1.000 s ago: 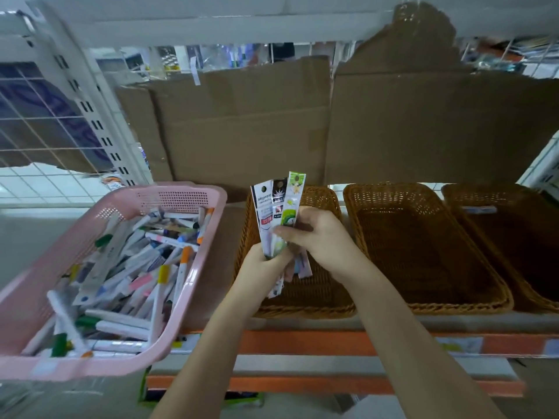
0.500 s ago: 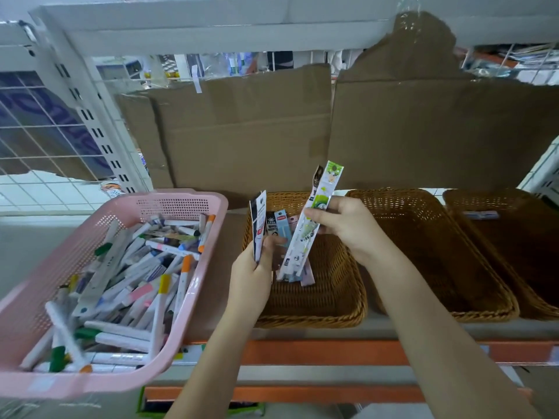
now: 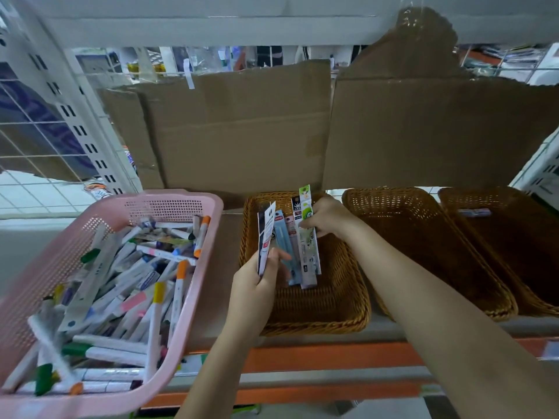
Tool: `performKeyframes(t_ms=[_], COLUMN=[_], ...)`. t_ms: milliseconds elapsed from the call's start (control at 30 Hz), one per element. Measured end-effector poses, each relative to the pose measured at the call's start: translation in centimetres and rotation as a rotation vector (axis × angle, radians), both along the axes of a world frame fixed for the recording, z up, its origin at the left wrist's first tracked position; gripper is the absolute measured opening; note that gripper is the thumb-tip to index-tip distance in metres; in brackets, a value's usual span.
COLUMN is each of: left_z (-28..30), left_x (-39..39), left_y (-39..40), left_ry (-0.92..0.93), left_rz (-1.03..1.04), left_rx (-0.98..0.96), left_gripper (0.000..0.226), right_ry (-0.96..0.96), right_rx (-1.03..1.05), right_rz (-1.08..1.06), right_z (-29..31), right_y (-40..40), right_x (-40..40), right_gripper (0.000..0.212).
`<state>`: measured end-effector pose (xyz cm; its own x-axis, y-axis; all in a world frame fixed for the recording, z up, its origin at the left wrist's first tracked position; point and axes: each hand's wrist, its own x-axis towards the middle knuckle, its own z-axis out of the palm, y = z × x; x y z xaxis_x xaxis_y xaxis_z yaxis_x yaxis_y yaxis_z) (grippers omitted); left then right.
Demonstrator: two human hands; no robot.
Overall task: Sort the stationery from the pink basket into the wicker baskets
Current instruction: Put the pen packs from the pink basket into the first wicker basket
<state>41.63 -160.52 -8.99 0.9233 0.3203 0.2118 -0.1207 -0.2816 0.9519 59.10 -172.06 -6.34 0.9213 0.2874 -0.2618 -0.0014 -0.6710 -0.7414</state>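
A pink plastic basket (image 3: 178, 204) at the left is heaped with markers and pens. Three wicker baskets stand on the shelf: a left one (image 3: 338, 316), a middle one (image 3: 423, 267) and a right one (image 3: 514, 255). My left hand (image 3: 257, 285) grips a black-and-white packet (image 3: 265, 234) upright over the left wicker basket. My right hand (image 3: 328, 217) pinches several slim packets (image 3: 305, 249), the front one with green print, and holds them down into that same basket.
Brown cardboard sheets (image 3: 242, 131) line the back of the shelf. A white perforated upright (image 3: 75, 125) and wire grid stand at the left. The right wicker basket holds one small pale item (image 3: 473, 212). An orange shelf edge (image 3: 317, 356) runs below the baskets.
The two hands have separated: my left kept the black-and-white packet, my right carried the other packets right, then lowered them into the left wicker basket.
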Motion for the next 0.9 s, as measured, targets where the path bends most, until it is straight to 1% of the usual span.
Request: performKeyframes(t_ms=[67, 100, 167, 200, 300, 367, 433, 533, 567, 667, 733, 833, 900], left_z=[-0.1, -0.1, -0.2, -0.3, -0.2, -0.2, -0.1, -0.2, -0.2, -0.1, -0.1, -0.2, -0.3], left_x=[0.0, 0.0, 0.0, 0.1, 0.0, 0.0, 0.0, 0.0, 0.0, 0.0, 0.0, 0.1, 0.1], left_y=[0.1, 0.1, 0.1, 0.1, 0.1, 0.1, 0.0, 0.1, 0.1, 0.2, 0.2, 0.2, 0.2], left_ry=[0.001, 0.004, 0.009, 0.01, 0.011, 0.016, 0.018, 0.023, 0.023, 0.019, 0.016, 0.022, 0.026], left_rz=[-0.013, -0.019, -0.027, -0.028, -0.034, -0.034, -0.033, -0.032, -0.037, -0.045, -0.048, -0.05, -0.05], left_rx=[-0.017, -0.026, -0.042, -0.044, -0.042, -0.04, -0.037, -0.035, -0.041, -0.062, -0.071, -0.072, -0.076], left_gripper=[0.029, 0.029, 0.028, 0.028, 0.029, 0.029, 0.03, 0.031, 0.032, 0.031, 0.031, 0.031, 0.031], right_ry=[0.001, 0.0, -0.005, -0.009, -0.021, -0.026, -0.029, -0.043, -0.064, -0.131, -0.156, -0.263, -0.361], right_rx=[-0.055, -0.086, -0.148, -0.182, -0.272, -0.247, -0.205, -0.301, -0.368, -0.536, -0.617, -0.675, -0.667], right_rz=[-0.004, -0.007, -0.014, -0.009, 0.009, 0.004, 0.008, 0.047, 0.068, 0.123, 0.133, 0.127, 0.126], right_z=[-0.2, -0.3, -0.6, -0.7, -0.7, -0.5, 0.0, 0.2, 0.2, 0.1, 0.1, 0.3, 0.1], right_y=[0.6, 0.8, 1.2, 1.4, 1.7, 1.6, 1.2, 0.9, 0.9, 1.2, 1.4, 1.5, 1.4], right_x=[0.3, 0.4, 0.6, 0.7, 0.7, 0.6, 0.4, -0.2, -0.4, -1.0, -1.4, -2.0, -2.4], right_gripper=[0.01, 0.009, 0.02, 0.022, 0.02, 0.017, 0.018, 0.03, 0.03, 0.019, 0.019, 0.028, 0.027])
